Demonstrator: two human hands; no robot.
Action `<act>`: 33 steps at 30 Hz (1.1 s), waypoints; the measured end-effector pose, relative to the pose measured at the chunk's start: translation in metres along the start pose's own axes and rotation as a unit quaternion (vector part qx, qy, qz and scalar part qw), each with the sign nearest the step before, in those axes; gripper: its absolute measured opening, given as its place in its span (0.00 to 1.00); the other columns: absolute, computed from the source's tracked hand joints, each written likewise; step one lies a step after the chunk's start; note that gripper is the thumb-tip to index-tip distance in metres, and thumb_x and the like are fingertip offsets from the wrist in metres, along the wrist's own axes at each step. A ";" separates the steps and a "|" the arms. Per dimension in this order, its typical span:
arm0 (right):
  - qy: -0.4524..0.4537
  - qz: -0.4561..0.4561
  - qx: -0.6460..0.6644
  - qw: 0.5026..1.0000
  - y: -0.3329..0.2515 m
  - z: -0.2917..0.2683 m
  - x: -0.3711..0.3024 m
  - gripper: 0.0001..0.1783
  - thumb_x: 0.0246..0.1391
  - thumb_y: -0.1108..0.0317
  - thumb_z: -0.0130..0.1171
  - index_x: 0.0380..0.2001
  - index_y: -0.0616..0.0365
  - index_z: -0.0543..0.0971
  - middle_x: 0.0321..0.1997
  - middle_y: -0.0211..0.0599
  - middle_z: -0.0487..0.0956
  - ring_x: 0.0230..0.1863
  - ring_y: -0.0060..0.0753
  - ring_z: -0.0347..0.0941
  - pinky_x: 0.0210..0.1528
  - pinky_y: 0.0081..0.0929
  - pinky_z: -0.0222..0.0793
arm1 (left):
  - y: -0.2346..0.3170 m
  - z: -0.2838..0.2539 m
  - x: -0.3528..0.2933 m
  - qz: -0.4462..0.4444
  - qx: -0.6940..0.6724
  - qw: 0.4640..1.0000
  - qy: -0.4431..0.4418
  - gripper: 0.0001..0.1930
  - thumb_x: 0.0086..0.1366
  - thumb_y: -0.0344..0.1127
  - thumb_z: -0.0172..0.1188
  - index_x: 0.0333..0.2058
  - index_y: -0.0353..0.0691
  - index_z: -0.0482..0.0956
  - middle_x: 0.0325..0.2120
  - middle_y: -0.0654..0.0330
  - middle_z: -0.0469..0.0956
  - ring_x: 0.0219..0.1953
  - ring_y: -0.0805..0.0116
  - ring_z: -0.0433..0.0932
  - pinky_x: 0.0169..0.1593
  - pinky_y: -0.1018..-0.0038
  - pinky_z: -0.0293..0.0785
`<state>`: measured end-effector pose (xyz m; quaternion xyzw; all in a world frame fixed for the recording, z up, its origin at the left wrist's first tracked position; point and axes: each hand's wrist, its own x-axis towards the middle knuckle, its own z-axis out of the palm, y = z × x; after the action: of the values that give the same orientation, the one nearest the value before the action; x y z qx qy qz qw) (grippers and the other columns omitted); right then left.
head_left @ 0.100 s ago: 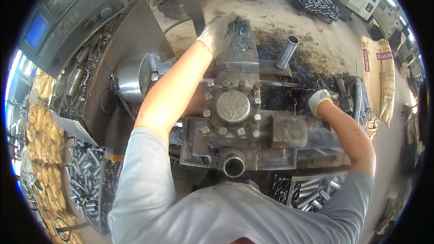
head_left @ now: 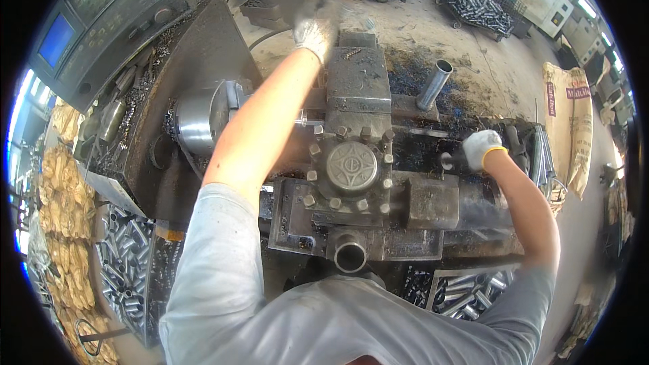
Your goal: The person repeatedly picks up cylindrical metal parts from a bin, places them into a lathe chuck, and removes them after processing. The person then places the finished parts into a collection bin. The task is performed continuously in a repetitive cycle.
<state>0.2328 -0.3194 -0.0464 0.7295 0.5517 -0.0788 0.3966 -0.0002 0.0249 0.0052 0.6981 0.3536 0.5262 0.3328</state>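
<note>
My left hand [head_left: 316,32], in a white work glove, is smeared by motion beyond the far left corner of the dark metal block [head_left: 358,74]; its fingers cannot be made out. A few bluish metal shavings [head_left: 368,25] show in the air beside it, and a dark curl of swarf lies on the block. My gloved right hand [head_left: 483,149] is closed in a fist at the right of the machine. From it a short bar-like metal tool [head_left: 451,161] with a round end points left. Between my arms sits the bolted tool post [head_left: 351,165].
A metal tube [head_left: 435,84] stands upright behind the machine bed. The lathe chuck [head_left: 199,118] is at left. Cut tubes fill bins at lower left [head_left: 127,263] and lower right [head_left: 473,290]. A paper sack [head_left: 568,128] stands at right; a loaded cart [head_left: 476,5] is farther back.
My left hand has moved left off the block, and the shavings there have come away from its top. My right hand has turned and risen slightly, and the tool's round end now shows.
</note>
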 end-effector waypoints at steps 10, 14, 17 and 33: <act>0.201 -0.167 0.257 0.931 -0.098 -0.129 0.058 0.21 0.56 0.49 0.65 0.51 0.41 0.88 0.39 0.42 0.89 0.38 0.48 0.86 0.43 0.41 0.83 | -0.053 -0.184 -0.024 -0.052 0.541 0.771 -0.332 0.23 0.68 0.58 0.59 0.42 0.46 0.90 0.44 0.49 0.88 0.48 0.51 0.87 0.54 0.57 0.82; 0.178 -0.232 0.290 0.911 -0.144 -0.140 0.088 0.23 0.56 0.44 0.67 0.49 0.44 0.89 0.41 0.45 0.88 0.43 0.51 0.86 0.48 0.45 0.81 | -0.066 -0.178 -0.041 0.024 0.567 0.798 -0.206 0.24 0.72 0.57 0.56 0.35 0.43 0.90 0.36 0.47 0.88 0.42 0.43 0.87 0.49 0.53 0.83; 0.208 -0.246 0.295 0.900 -0.149 -0.129 0.100 0.25 0.57 0.42 0.67 0.51 0.41 0.89 0.41 0.44 0.88 0.42 0.51 0.86 0.47 0.44 0.81 | -0.076 -0.173 -0.042 0.014 0.565 0.806 -0.174 0.26 0.73 0.58 0.54 0.33 0.44 0.90 0.35 0.46 0.87 0.41 0.41 0.87 0.48 0.50 0.81; 0.279 -0.289 0.322 0.857 -0.159 -0.116 0.127 0.19 0.57 0.45 0.66 0.41 0.45 0.89 0.36 0.45 0.87 0.38 0.55 0.85 0.43 0.48 0.81 | -0.083 -0.173 -0.046 0.042 0.543 0.829 -0.130 0.22 0.73 0.54 0.55 0.32 0.44 0.89 0.31 0.45 0.86 0.38 0.40 0.86 0.45 0.50 0.82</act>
<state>0.1057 -0.1355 -0.1171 0.6154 0.7693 -0.1560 -0.0714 -0.1887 0.0457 -0.0485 0.8425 0.5060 0.1672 -0.0788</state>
